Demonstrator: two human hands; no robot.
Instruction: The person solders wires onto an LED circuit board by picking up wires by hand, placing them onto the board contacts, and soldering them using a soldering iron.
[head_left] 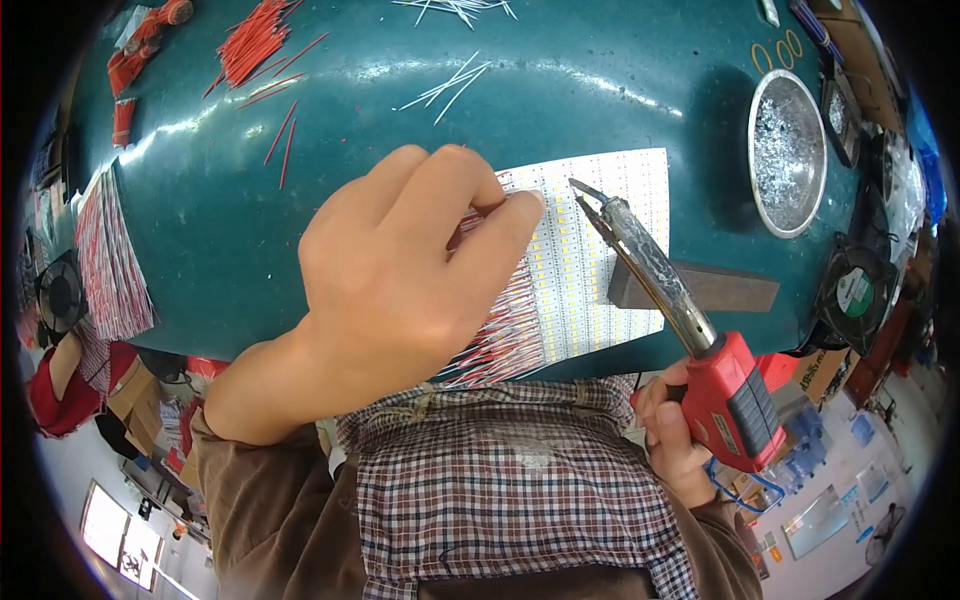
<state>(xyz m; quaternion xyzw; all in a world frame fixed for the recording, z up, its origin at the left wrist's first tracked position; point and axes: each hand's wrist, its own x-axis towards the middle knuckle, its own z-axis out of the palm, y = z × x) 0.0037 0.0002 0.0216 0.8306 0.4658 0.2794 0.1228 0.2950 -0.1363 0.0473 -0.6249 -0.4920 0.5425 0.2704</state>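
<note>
Landmark: the white panel [600, 235], set with rows of small yellow chips, lying on the green surface [220, 245] in front of the person. Red and white wires [512, 335] fan over its left part.

Left hand [400, 265]: above the panel's left edge, back upward, forefinger curled toward the thumb. The fingertips are hidden behind the thumb, so I cannot tell whether this grip is pressed together or pinching a wire.

Right hand [675, 445]: to the near right of the panel, grip wrapped round the handle of a red-and-black soldering gun [720, 395]. Its barrel slants back over the panel, with the tip above the far half; contact cannot be judged.

Dark bar [735, 288]: left end overlapping the panel's right part, the rest extending rightward from it.

Metal bowl [786, 225]: right of the panel, on its far side, containing silvery bits.

Black fan [850, 285]: farther right of the panel than the bar.

Loose white wires [450, 85]: beyond the panel, toward its left. Red wire pile [255, 42]: farther off, beyond and well left of the panel. Red-and-white wire bundle [112, 255]: well left of the panel.
</note>
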